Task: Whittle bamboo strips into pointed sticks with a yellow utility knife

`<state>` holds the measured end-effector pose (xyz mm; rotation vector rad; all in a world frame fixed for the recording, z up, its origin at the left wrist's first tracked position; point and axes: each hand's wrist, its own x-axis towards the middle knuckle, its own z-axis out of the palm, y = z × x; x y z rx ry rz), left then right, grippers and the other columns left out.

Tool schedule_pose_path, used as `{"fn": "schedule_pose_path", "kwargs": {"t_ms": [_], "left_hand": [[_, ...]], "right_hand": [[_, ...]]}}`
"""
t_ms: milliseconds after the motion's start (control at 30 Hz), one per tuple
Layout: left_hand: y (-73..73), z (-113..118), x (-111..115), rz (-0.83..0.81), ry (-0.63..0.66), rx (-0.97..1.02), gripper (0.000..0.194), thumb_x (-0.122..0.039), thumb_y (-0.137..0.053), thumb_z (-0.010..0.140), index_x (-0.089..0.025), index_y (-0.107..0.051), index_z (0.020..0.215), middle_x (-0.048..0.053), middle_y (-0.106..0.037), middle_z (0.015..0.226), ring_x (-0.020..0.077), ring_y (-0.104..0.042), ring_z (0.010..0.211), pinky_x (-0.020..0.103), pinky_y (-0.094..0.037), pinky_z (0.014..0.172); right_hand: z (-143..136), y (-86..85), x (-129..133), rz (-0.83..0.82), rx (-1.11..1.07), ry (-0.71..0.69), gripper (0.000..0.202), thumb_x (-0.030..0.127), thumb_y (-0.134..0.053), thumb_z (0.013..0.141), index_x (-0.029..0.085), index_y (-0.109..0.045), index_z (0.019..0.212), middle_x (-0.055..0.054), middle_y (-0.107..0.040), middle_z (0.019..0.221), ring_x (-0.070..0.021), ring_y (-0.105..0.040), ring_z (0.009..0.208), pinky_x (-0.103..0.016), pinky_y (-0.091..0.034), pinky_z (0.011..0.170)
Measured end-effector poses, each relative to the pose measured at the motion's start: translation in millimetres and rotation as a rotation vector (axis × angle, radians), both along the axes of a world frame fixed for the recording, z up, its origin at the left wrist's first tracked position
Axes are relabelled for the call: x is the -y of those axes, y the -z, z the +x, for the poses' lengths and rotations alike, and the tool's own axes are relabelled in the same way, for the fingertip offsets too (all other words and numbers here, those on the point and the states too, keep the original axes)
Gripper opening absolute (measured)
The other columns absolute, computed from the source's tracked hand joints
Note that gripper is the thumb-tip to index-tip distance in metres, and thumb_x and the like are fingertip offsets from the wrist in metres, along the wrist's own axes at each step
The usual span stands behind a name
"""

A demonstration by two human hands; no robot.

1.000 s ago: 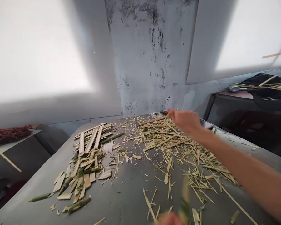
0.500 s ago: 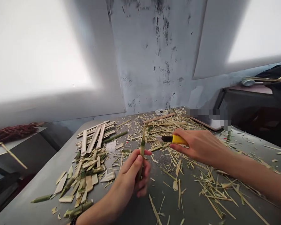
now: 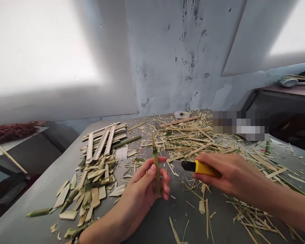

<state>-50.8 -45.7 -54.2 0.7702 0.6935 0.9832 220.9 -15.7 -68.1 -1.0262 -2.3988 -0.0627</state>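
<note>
My left hand (image 3: 148, 183) grips a short green bamboo piece (image 3: 155, 162), held nearly upright with its pale, pointed end at the top. Its thumb presses on the front of the piece while the fingers curl behind. To the right, my right hand (image 3: 226, 173) is closed around the yellow handle of a utility knife (image 3: 205, 168). The knife's black neck and thin blade point left toward the bamboo, with a gap between blade tip and piece. Pale bamboo shavings (image 3: 188, 139) lie around and behind both hands.
On the grey table (image 3: 132, 217), split bamboo strips (image 3: 101, 145) are stacked at the left, above a heap of bamboo offcuts (image 3: 91, 189). A clear round container (image 3: 181, 115) stands at the back by the wall. Brown fibre (image 3: 12, 132) rests on a surface at far left.
The knife and my right hand have moved right and toward me, leaving the blade lower beside the bamboo. The bamboo stays in my left hand. The view has shifted slightly.
</note>
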Motion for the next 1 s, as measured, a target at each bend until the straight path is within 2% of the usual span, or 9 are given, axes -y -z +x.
{"fn": "schedule_pose_path", "kwargs": {"t_ms": [233,467,533,600,667,833,933,1000], "left_hand": [[3.1,-3,-3,-0.021,0.019,0.014,0.024,-0.026,-0.058,0.104,-0.017,-0.069,0.124,0.009,-0.072,0.103,0.0216,-0.071,0.094,0.04,-0.056,0.092],[4.3,-5,-3,-0.012,0.033,0.019,0.019,-0.024,-0.059,0.104,-0.018,-0.069,0.119,0.011,-0.072,0.113,0.0247,-0.068,0.114,0.049,-0.05,0.111],[4.0,-5,-4,-0.012,0.025,0.021,0.016,-0.023,-0.062,0.103,-0.019,-0.069,0.116,0.008,-0.071,0.11,0.0216,-0.068,0.109,0.046,-0.055,0.107],[2.9,-5,-4,-0.006,0.044,0.014,0.009,-0.022,-0.065,0.102,-0.018,-0.069,0.109,0.004,-0.069,0.099,0.0151,-0.069,0.091,0.036,-0.062,0.092],[1.2,-5,-4,0.002,0.079,-0.018,0.005,-0.021,-0.067,0.1,-0.017,-0.067,0.102,0.0,-0.065,0.088,0.0095,-0.065,0.073,0.027,-0.062,0.075],[0.3,-3,-3,0.047,0.158,-0.122,0.009,-0.028,-0.06,0.104,-0.019,-0.058,0.101,-0.002,-0.064,0.082,0.0056,-0.055,0.056,0.018,-0.053,0.053],[2.3,-2,-2,0.109,0.21,-0.169,0.011,-0.033,-0.051,0.108,-0.022,-0.053,0.105,-0.003,-0.065,0.074,0.0047,-0.046,0.049,0.016,-0.043,0.047],[3.2,-1,-1,0.128,0.234,-0.193,0.013,-0.036,-0.047,0.109,-0.024,-0.051,0.106,-0.005,-0.06,0.067,0.0042,-0.036,0.045,0.015,-0.033,0.044]], "right_hand": [[4,4.7,-8,-0.084,0.05,0.022,0.026,0.048,-0.057,0.104,0.022,-0.06,0.104,0.0,-0.068,0.078,-0.0144,-0.061,0.064,-0.028,-0.036,0.059],[2,2.1,-3,-0.057,0.03,0.007,0.026,0.048,-0.057,0.105,0.022,-0.058,0.105,0.002,-0.065,0.077,-0.0126,-0.059,0.063,-0.027,-0.037,0.058],[1,0.7,-1,-0.038,0.004,0.002,0.026,0.047,-0.056,0.105,0.022,-0.057,0.107,0.002,-0.064,0.076,-0.0126,-0.058,0.063,-0.027,-0.037,0.059],[1,-0.1,0,-0.013,-0.017,0.004,0.026,0.047,-0.056,0.105,0.022,-0.058,0.109,0.002,-0.064,0.076,-0.0127,-0.056,0.062,-0.027,-0.036,0.059],[1,-0.6,1,0.001,-0.027,0.006,0.026,0.047,-0.058,0.104,0.022,-0.058,0.109,0.003,-0.062,0.074,-0.0126,-0.054,0.061,-0.027,-0.035,0.058],[3,-2.3,2,-0.01,-0.072,0.051,0.03,0.051,-0.058,0.103,0.022,-0.059,0.11,0.004,-0.06,0.072,-0.0115,-0.051,0.057,-0.027,-0.035,0.056],[1,-1.7,4,-0.009,-0.07,0.033,0.03,0.052,-0.059,0.103,0.023,-0.058,0.109,0.004,-0.06,0.072,-0.0114,-0.051,0.058,-0.027,-0.036,0.057],[-2,0.7,4,-0.001,-0.047,0.007,0.03,0.052,-0.058,0.103,0.023,-0.057,0.109,0.004,-0.062,0.075,-0.0117,-0.053,0.06,-0.027,-0.037,0.058]]}}
